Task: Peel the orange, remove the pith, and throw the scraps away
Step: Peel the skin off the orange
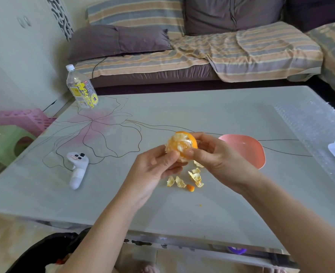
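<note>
A partly peeled orange (179,143) is held above the glass table (202,115), its top bare and pithy, with orange rind still on the far right side. My left hand (154,166) cups it from below and the left. My right hand (212,154) grips it from the right, thumb pressed on the peel's edge. Several torn peel scraps (186,179) lie on the table just below the hands. A black bin bag (44,253) shows at the bottom left, under the table edge.
A pink bowl (249,148) sits right behind my right hand. A white handheld controller (77,168) lies to the left. A plastic bottle (82,89) stands at the far left corner. Bubble wrap (316,125) covers the right end. A sofa runs behind.
</note>
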Demonstrator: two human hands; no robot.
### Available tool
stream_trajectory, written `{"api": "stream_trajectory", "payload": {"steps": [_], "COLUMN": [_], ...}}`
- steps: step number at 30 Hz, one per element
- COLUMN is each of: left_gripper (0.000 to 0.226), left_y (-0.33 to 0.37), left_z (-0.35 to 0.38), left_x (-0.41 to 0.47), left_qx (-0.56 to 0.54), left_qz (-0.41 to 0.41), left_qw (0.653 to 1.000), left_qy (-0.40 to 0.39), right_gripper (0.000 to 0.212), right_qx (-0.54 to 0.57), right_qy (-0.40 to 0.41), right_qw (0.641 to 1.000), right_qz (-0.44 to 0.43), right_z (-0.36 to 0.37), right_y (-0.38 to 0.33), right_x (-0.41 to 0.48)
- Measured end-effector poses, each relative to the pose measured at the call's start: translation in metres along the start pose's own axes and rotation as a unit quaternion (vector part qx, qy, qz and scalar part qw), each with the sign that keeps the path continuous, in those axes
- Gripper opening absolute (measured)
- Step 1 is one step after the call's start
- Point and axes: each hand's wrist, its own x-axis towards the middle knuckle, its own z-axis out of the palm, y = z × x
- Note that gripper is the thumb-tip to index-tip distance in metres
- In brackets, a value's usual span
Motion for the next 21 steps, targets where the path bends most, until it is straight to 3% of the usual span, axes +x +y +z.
{"api": "stream_trajectory", "payload": {"steps": [3, 6, 10, 13, 17, 21], "left_gripper": [0.061, 0.060, 0.046, 0.048, 0.052, 0.044], "left_y": [0.001, 0.003, 0.003, 0.002, 0.001, -0.001], "left_z": [0.001, 0.001, 0.003, 0.003, 0.004, 0.007], "left_x": [0.001, 0.003, 0.002, 0.001, -0.002, -0.002], "left_qx": [-0.057, -0.088, -0.045, 0.030, 0.070, 0.099], "left_qz": [-0.037, -0.045, 0.000, 0.029, 0.055, 0.078], "left_qw": [0.997, 0.995, 0.997, 0.996, 0.994, 0.991], "left_qy": [-0.019, 0.002, 0.057, 0.075, 0.064, 0.050], "right_gripper": [0.045, 0.056, 0.051, 0.043, 0.047, 0.037], "right_qx": [-0.016, -0.108, -0.217, -0.256, -0.338, -0.458], "right_qy": [0.021, 0.033, 0.040, 0.048, 0.077, 0.092], "right_qw": [0.999, 0.992, 0.971, 0.959, 0.927, 0.859], "right_qz": [-0.019, -0.057, -0.091, -0.107, -0.143, -0.211], "right_z": [0.003, 0.007, 0.007, 0.005, 0.002, 0.004], "right_y": [-0.001, -0.001, -0.003, -0.006, -0.004, -0.003], "right_x": [-0.002, -0.005, -0.009, -0.011, -0.015, -0.016]}}
